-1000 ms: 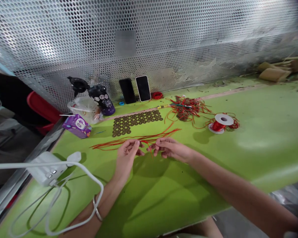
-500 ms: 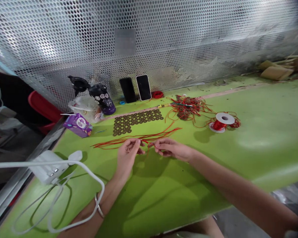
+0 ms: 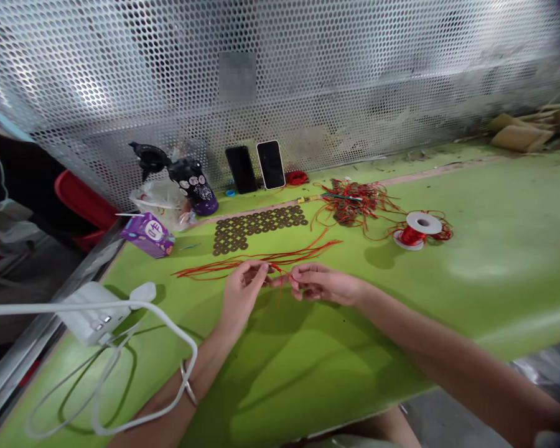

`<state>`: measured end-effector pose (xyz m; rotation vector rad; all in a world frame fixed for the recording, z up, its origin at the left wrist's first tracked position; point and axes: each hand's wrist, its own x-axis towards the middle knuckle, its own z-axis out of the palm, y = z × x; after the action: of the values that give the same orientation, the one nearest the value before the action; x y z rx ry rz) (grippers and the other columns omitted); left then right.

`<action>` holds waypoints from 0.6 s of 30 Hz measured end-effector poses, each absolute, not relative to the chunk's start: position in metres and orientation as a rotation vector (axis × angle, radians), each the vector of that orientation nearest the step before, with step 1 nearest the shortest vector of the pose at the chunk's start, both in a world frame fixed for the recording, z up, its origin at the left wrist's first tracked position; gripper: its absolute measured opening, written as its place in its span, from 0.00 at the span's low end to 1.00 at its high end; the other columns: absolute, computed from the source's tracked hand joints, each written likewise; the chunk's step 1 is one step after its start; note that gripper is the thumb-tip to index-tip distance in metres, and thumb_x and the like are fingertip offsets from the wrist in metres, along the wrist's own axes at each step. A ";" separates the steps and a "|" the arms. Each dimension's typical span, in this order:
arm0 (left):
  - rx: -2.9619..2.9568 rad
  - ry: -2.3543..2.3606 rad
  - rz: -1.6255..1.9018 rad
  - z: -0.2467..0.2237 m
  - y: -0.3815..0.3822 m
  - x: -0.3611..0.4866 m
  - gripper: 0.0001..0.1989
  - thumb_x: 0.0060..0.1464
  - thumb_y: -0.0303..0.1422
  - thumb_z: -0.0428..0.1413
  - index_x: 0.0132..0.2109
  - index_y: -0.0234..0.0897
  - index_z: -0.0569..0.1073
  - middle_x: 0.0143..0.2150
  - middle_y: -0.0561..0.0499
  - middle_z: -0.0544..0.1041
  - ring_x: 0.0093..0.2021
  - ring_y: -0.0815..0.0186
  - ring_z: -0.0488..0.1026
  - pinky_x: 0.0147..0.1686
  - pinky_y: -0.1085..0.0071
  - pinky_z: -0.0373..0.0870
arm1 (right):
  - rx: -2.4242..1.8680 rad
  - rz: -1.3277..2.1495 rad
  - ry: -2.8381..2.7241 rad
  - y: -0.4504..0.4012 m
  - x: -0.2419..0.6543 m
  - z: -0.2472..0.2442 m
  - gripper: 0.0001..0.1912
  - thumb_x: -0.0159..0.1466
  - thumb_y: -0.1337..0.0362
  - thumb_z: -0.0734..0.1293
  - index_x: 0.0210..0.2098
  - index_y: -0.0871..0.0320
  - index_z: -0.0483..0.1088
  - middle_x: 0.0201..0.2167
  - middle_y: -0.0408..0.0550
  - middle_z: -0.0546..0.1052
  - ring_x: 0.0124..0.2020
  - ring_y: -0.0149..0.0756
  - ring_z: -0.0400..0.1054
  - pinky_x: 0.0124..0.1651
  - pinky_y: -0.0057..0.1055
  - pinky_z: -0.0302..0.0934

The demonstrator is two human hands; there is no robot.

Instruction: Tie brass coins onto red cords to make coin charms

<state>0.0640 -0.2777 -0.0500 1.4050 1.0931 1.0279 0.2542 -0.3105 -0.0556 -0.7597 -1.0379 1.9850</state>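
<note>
Between thumb and fingers, my left hand (image 3: 246,283) pinches a red cord (image 3: 280,270), knotted near the fingertips. My right hand (image 3: 321,283) pinches the same cord a short way to the right, and a thin loose end hangs down between the hands. Just behind them, several long red cords (image 3: 205,270) lie in a bundle across the green table. Beyond those, round bronze-coloured coins with holes (image 3: 256,225) are laid out in rows. A heap of coins tied with red cord (image 3: 352,202) lies further back on the right.
A spool of red cord (image 3: 422,223) stands at the right. Two phones (image 3: 271,165) lean against the perforated metal panel (image 3: 308,81). At left are a purple carton (image 3: 150,236), a dark bottle (image 3: 195,186), and a white power adapter (image 3: 91,311) whose cable arches over my left forearm.
My right fingers have curled a little and shifted slightly on the cord. The hanging end between the hands now reaches lower. My left hand has moved marginally right.
</note>
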 end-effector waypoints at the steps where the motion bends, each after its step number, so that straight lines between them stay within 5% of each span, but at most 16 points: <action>1: 1.419 1.090 1.011 -0.050 -0.277 0.063 0.12 0.50 0.40 0.60 0.34 0.35 0.74 0.31 0.51 0.78 0.29 0.68 0.74 0.32 0.72 0.72 | -0.756 1.992 -1.017 -0.310 0.254 -0.055 0.15 0.56 0.55 0.71 0.26 0.61 0.68 0.26 0.44 0.73 0.26 0.26 0.64 0.22 0.21 0.44; 10: 1.632 1.227 0.890 -0.047 -0.266 0.057 0.10 0.49 0.38 0.57 0.31 0.35 0.72 0.29 0.49 0.76 0.29 0.63 0.74 0.35 0.66 0.72 | -0.876 1.756 -1.033 -0.304 0.257 -0.063 0.17 0.53 0.53 0.73 0.27 0.61 0.69 0.26 0.43 0.74 0.25 0.24 0.65 0.31 0.24 0.57; 12: 1.828 1.211 0.866 -0.043 -0.270 0.057 0.08 0.52 0.35 0.55 0.38 0.36 0.72 0.37 0.47 0.78 0.38 0.60 0.75 0.43 0.62 0.71 | -0.850 1.763 -1.061 -0.303 0.257 -0.064 0.17 0.53 0.53 0.73 0.27 0.62 0.70 0.26 0.43 0.74 0.26 0.25 0.66 0.33 0.25 0.58; 15: 2.049 0.996 0.759 -0.039 -0.279 0.059 0.22 0.55 0.33 0.54 0.57 0.41 0.63 0.58 0.45 0.68 0.58 0.58 0.65 0.57 0.60 0.61 | -0.819 1.778 -1.105 -0.305 0.257 -0.062 0.16 0.53 0.54 0.73 0.28 0.62 0.71 0.26 0.44 0.75 0.27 0.26 0.66 0.34 0.25 0.59; 18: 2.054 0.841 0.554 -0.039 -0.286 0.062 0.21 0.59 0.35 0.51 0.59 0.43 0.60 0.60 0.46 0.67 0.60 0.59 0.64 0.57 0.62 0.61 | -0.805 1.782 -1.120 -0.305 0.258 -0.060 0.16 0.54 0.54 0.73 0.27 0.62 0.71 0.27 0.44 0.75 0.27 0.25 0.66 0.34 0.25 0.59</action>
<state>0.0625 -0.2857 -0.0387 2.0543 0.8414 0.5544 0.2576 -0.3051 -0.0597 -0.8052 -1.1198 1.7821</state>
